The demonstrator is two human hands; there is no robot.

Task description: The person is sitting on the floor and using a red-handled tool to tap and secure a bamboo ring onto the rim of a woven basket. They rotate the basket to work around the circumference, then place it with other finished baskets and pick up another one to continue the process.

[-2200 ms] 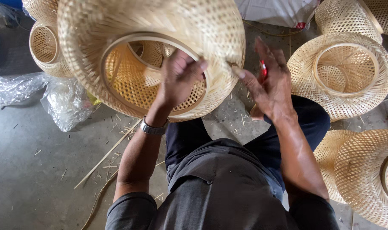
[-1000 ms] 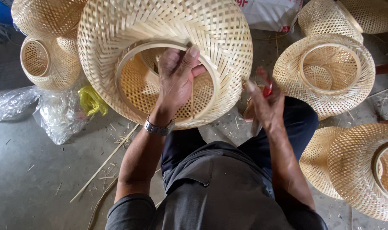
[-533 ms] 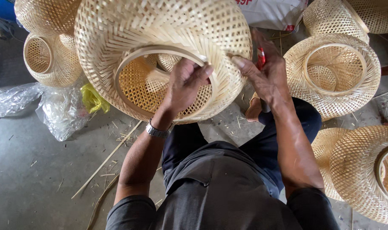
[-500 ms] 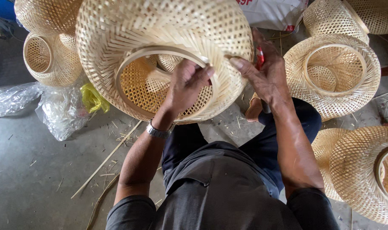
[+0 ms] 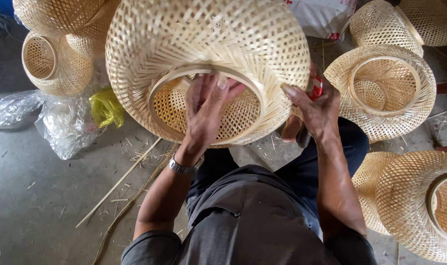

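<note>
A large woven bamboo basket (image 5: 204, 44), dome-shaped with a round hoop opening facing me, fills the upper middle. My left hand (image 5: 206, 110) reaches into that opening, fingers curled over the inner edge of the hoop. My right hand (image 5: 314, 110) presses against the basket's outer right side, thumb on the weave, and holds a small red-handled tool (image 5: 315, 89) against the palm. My knees in dark trousers sit below the basket.
More woven baskets lie around: two at top left (image 5: 54, 61), one at right (image 5: 383, 93), others at top right (image 5: 419, 22) and bottom right (image 5: 414, 206). Clear plastic sheeting (image 5: 61, 122), a yellow bag (image 5: 105, 108) and loose bamboo strips (image 5: 120, 181) lie on the concrete floor.
The basket has turned and shifted to the right. My left hand slid along the hoop's inner rim; my right hand moved from near my knee up to the basket's side.
</note>
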